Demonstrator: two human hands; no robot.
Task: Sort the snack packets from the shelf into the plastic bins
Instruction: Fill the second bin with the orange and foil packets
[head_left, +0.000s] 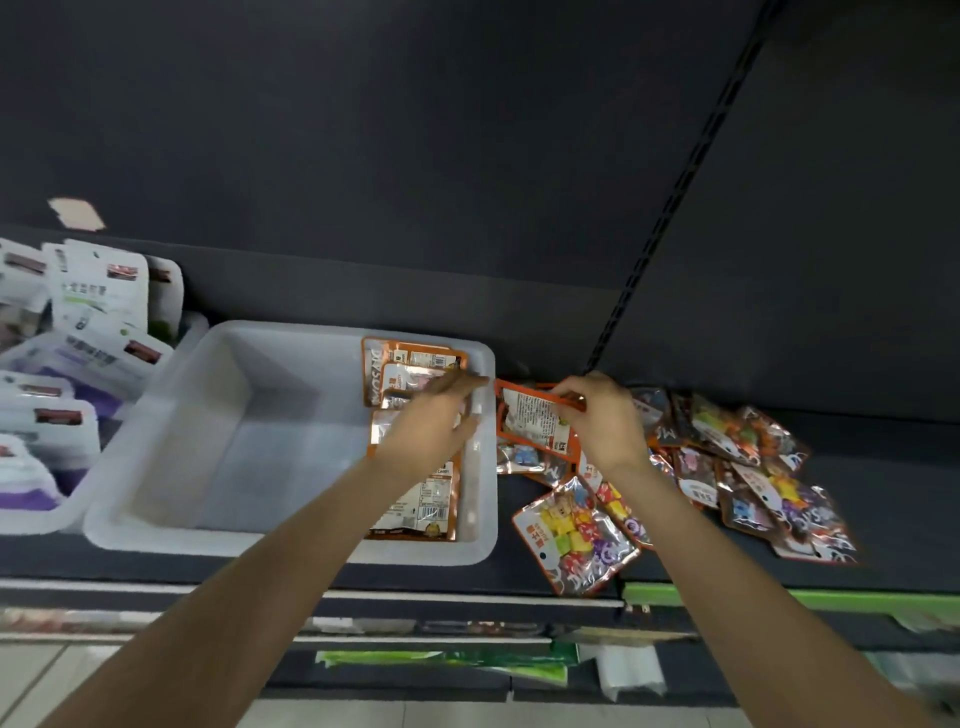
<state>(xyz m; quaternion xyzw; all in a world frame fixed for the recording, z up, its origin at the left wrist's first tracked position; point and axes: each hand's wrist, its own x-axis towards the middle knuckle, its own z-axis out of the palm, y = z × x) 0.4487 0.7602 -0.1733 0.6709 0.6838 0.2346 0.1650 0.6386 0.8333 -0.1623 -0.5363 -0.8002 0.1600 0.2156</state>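
Note:
A white plastic bin (218, 415) sits on the dark shelf, with several orange-edged snack packets (410, 364) stacked along its right side. My left hand (436, 421) reaches over those packets with straight fingers, its tips at the bin's right rim. Just right of the bin, my right hand (597, 421) pinches an orange-edged packet (530, 421) by its top edge, tilted above the shelf. More candy packets (737, 467) lie in a loose pile on the shelf to the right, one (574, 535) near the front edge.
A second white bin (47, 519) at the left holds several white and purple pouches (98, 296). The shelf's dark back panel rises behind, with a slotted upright (670, 208). Lower shelves with a green strip (831, 597) run below the front edge.

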